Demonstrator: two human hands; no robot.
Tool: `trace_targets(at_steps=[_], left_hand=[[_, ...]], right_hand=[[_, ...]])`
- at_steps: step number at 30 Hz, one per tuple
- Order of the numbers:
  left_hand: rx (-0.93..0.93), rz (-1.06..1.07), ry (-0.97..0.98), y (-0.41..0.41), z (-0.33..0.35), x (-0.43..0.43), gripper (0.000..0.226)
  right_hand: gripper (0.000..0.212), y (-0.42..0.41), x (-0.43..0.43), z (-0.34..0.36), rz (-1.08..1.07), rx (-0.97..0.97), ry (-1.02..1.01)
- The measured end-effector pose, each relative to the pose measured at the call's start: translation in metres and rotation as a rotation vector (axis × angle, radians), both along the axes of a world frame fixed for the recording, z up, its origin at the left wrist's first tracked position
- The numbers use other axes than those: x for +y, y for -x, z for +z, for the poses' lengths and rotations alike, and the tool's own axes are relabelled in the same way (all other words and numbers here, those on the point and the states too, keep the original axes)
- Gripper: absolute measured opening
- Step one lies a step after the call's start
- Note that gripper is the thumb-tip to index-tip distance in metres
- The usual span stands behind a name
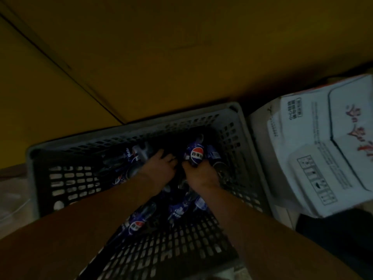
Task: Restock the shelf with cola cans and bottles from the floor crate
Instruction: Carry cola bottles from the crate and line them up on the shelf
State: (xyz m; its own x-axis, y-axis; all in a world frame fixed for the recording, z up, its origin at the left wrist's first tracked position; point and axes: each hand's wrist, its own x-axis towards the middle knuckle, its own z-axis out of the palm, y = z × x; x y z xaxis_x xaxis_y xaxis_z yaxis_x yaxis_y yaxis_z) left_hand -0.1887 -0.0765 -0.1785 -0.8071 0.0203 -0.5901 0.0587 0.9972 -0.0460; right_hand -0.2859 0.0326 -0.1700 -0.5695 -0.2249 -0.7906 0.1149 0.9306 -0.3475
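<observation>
Your right hand [201, 178] has its fingers curled round a blue cola container [195, 157], can or bottle unclear, toward 1 o'clock inside the grey floor crate [70, 183]. Your left hand [160, 168] lies just beside it among other cola bottles [139, 224]; it is too dim to tell whether it grips anything. A white carton [314, 150] sits at the crate's 3 o'clock.

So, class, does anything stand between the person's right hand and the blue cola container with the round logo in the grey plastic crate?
Nothing visible does: the right hand grips the blue cola container directly. The grey plastic crate is open above it; the shelf is out of view.
</observation>
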Motion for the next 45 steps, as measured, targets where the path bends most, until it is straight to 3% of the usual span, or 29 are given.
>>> trace_targets(at_steps=[2, 4, 6, 8, 10, 13, 17, 20, 24, 30, 35, 36, 40, 43, 45], left_hand=[[-0.235, 0.163, -0.063, -0.008, 0.024, 0.002, 0.051], [-0.259, 0.425, -0.186, -0.025, 0.048, -0.001, 0.033], [-0.279, 0.794, -0.359, -0.060, 0.058, -0.009, 0.036], [-0.219, 1.264, -0.634, -0.095, 0.076, -0.010, 0.043], [-0.085, 1.676, -0.870, -0.124, 0.105, -0.002, 0.057], [0.027, 2.028, -1.119, -0.158, 0.169, 0.017, 0.070], [0.130, 2.155, -1.419, -0.188, 0.255, 0.038, 0.054], [0.240, 2.268, -1.545, -0.205, 0.312, 0.051, 0.057], [0.382, 2.367, -1.724, -0.214, 0.408, 0.065, 0.048], [0.534, 2.301, -1.942, -0.230, 0.550, 0.080, 0.049], [0.642, 2.167, -2.062, -0.265, 0.657, 0.090, 0.038], [0.642, 2.138, -2.101, -0.276, 0.672, 0.092, 0.041], [0.732, 2.075, -2.139, -0.319, 0.707, 0.091, 0.086], [0.834, 2.088, -2.062, -0.342, 0.725, 0.090, 0.081], [0.933, 2.074, -1.975, -0.356, 0.734, 0.091, 0.093]], right_hand=[[0.059, 0.005, 0.003, 0.020, -0.069, -0.067, 0.058], [0.063, 0.007, 0.008, 0.047, -0.204, -0.202, 0.140], [0.082, 0.006, 0.018, 0.080, -0.277, -0.358, 0.134], [0.085, 0.000, 0.034, 0.110, -0.219, -0.422, 0.108], [0.071, -0.008, 0.053, 0.143, -0.200, -0.431, 0.137], [0.045, -0.024, 0.081, 0.196, -0.184, -0.463, 0.161], [0.051, -0.047, 0.106, 0.259, -0.233, -0.487, 0.186], [0.052, -0.067, 0.115, 0.317, -0.283, -0.496, 0.220], [0.071, -0.094, 0.122, 0.402, -0.270, -0.528, 0.333], [0.071, -0.127, 0.129, 0.567, -0.127, -0.586, 0.493], [0.059, -0.164, 0.132, 0.680, -0.112, -0.590, 0.609], [0.060, -0.170, 0.132, 0.695, -0.099, -0.570, 0.623], [0.069, -0.190, 0.123, 0.729, -0.020, -0.519, 0.673], [0.077, -0.202, 0.111, 0.737, -0.001, -0.519, 0.687], [0.081, -0.212, 0.104, 0.740, 0.013, -0.535, 0.701]])
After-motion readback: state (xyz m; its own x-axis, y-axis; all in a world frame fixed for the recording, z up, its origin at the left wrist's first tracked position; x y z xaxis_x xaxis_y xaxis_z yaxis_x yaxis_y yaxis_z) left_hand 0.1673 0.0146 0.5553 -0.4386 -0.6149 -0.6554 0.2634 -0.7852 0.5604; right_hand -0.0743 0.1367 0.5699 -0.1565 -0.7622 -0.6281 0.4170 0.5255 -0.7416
